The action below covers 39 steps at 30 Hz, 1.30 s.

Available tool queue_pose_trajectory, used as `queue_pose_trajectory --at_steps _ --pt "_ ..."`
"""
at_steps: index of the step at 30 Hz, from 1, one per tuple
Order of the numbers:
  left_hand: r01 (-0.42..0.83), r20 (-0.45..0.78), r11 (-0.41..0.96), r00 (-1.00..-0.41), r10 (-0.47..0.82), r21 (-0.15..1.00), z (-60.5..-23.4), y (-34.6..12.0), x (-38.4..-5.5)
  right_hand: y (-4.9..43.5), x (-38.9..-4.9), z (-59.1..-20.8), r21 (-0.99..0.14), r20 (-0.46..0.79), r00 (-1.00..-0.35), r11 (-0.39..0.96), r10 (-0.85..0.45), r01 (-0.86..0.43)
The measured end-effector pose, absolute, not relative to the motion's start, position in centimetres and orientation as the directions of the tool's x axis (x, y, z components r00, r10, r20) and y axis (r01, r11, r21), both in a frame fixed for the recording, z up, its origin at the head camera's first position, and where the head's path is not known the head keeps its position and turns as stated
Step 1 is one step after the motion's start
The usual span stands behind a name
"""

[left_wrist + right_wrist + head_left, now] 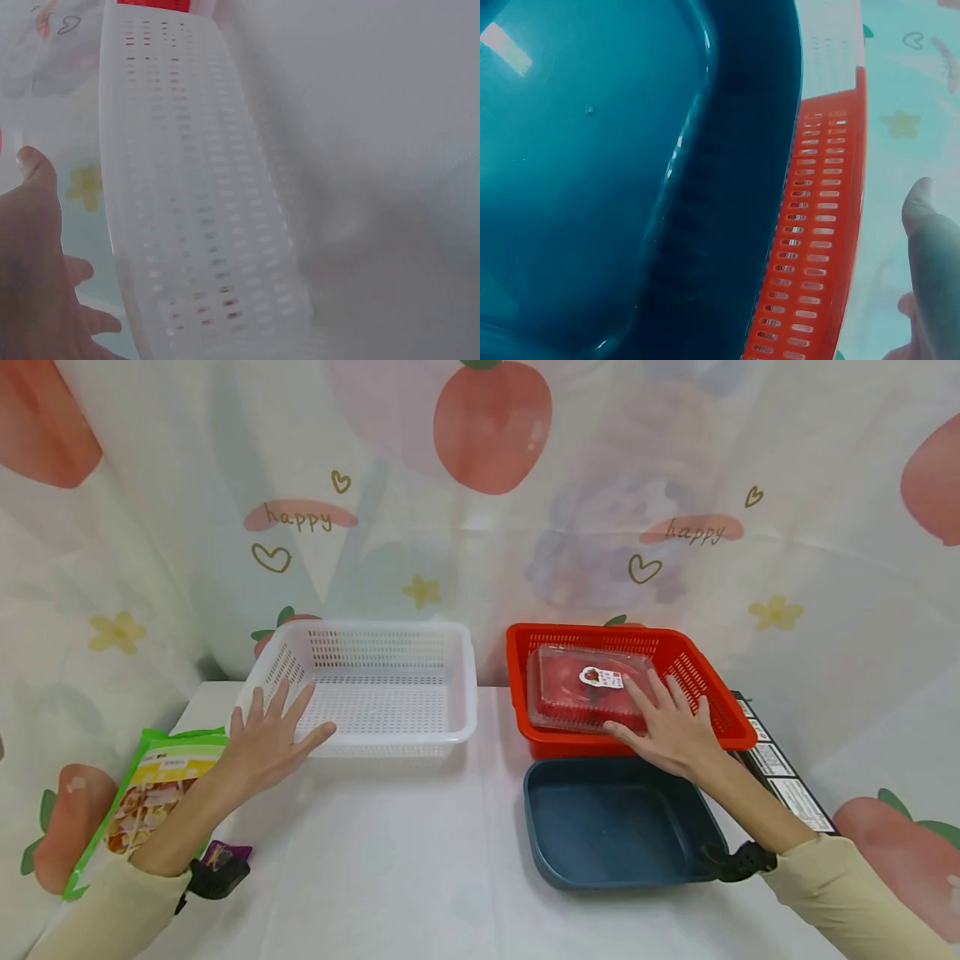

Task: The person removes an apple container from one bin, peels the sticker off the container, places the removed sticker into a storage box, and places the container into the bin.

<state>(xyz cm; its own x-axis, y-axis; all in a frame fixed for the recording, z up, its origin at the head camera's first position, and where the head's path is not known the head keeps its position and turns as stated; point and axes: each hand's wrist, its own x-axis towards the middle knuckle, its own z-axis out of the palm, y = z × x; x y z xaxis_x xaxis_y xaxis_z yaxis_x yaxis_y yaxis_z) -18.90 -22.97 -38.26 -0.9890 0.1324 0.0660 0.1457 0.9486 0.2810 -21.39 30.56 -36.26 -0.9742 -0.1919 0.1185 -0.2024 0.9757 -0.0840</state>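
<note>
My left hand [264, 742] is spread with straight fingers over the front left corner of a white perforated basket [452, 737]; it holds nothing. My right hand [672, 732] hovers, fingers spread, over the front right part of a red perforated basket [555, 746]. Inside that basket lies a clear plastic box of red fruit [570, 689] with a white label. Whether the right fingertips touch the box I cannot tell. In the wrist views, the left thumb [37, 169] and the right thumb [919, 206] stick out above the basket rims.
A dark blue tub [615, 827] stands in front of the red basket. On the left lies a green and yellow food bag [161, 785], partly under my left forearm, with a small purple packet [225, 853] beside it. A black-and-white printed item [787, 772] lies at right.
</note>
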Motion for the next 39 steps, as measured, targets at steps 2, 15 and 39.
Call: queue_pose_trajectory --at_steps 2,15,39 --pt "0.147 0.068 0.945 -0.989 0.133 0.291 -38.3 -22.9 -19.0 30.6 -21.4 -36.2 -0.084 0.120 -0.974 0.975 -0.193 -0.204" --pt "0.158 0.051 0.938 -0.987 0.150 0.309 -38.2 -21.8 -19.2 30.7 -21.5 -35.9 -0.089 0.139 -0.971 0.974 -0.193 -0.207" --pt "0.200 0.060 0.917 -0.980 0.191 0.344 -38.8 -20.5 -19.0 31.4 -21.7 -36.1 -0.125 0.105 -0.976 0.971 -0.190 -0.202"
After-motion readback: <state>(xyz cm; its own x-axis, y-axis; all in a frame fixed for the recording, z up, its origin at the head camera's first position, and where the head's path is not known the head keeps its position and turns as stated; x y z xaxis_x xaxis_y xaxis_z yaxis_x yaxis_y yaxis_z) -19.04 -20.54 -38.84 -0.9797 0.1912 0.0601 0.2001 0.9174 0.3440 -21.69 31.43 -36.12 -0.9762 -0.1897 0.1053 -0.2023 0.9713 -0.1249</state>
